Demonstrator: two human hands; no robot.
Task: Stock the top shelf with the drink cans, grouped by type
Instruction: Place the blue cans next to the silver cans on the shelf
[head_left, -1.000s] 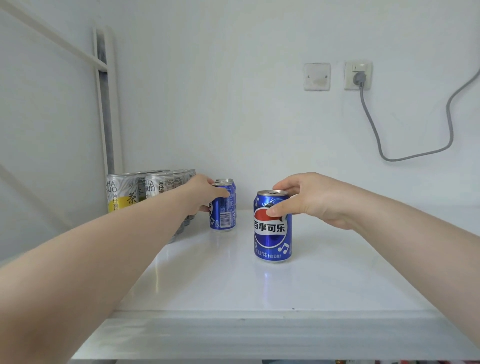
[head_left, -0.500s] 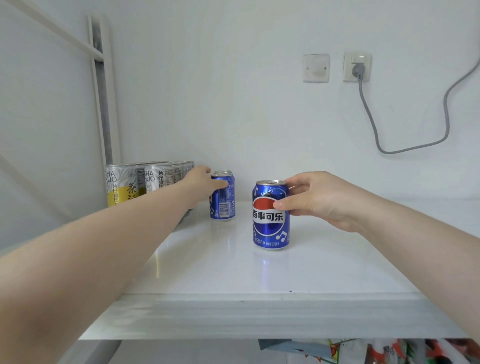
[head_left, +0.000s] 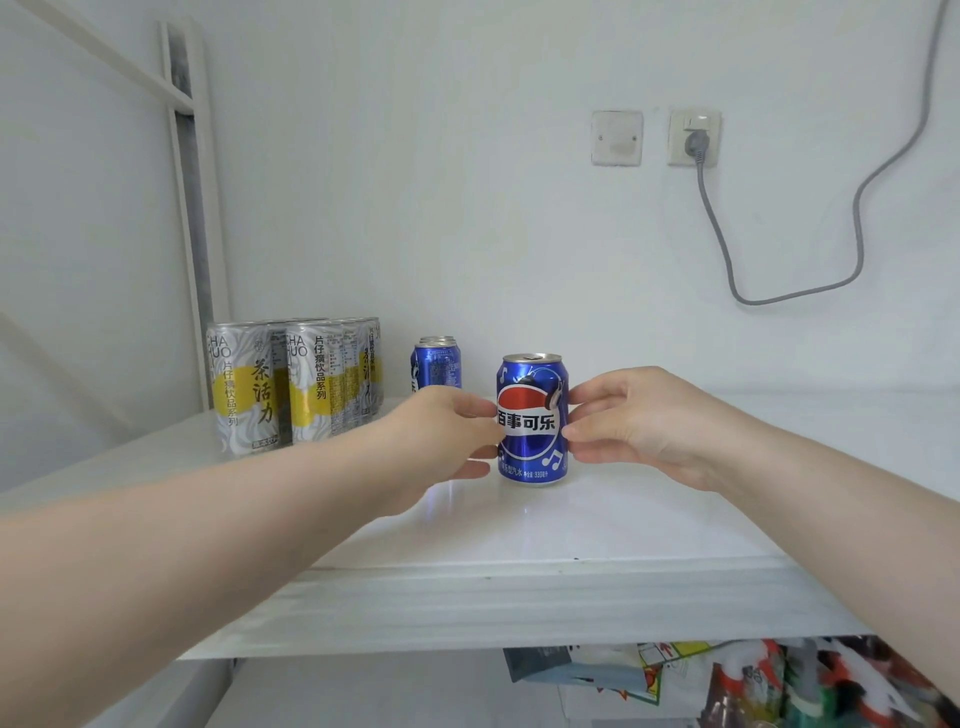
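A blue Pepsi can (head_left: 532, 421) stands upright in the middle of the white top shelf (head_left: 519, 540). My left hand (head_left: 441, 441) touches its left side with its fingers curled around it. My right hand (head_left: 639, 421) holds its right side with thumb and fingertips. Behind and to the left, further blue Pepsi cans (head_left: 436, 364) stand in a row toward the wall. Several tall silver-and-yellow tea cans (head_left: 291, 382) are grouped at the shelf's left end.
The white wall behind carries a switch plate (head_left: 616, 137) and a socket (head_left: 694, 137) with a grey cable (head_left: 779, 296) hanging down. A white frame post (head_left: 189, 208) rises at the left. Colourful packets (head_left: 727, 680) lie below the shelf's front edge.
My left hand has left the rear Pepsi can and come right to the front can. My right hand has slid lower on that can's side. The view has tilted down.
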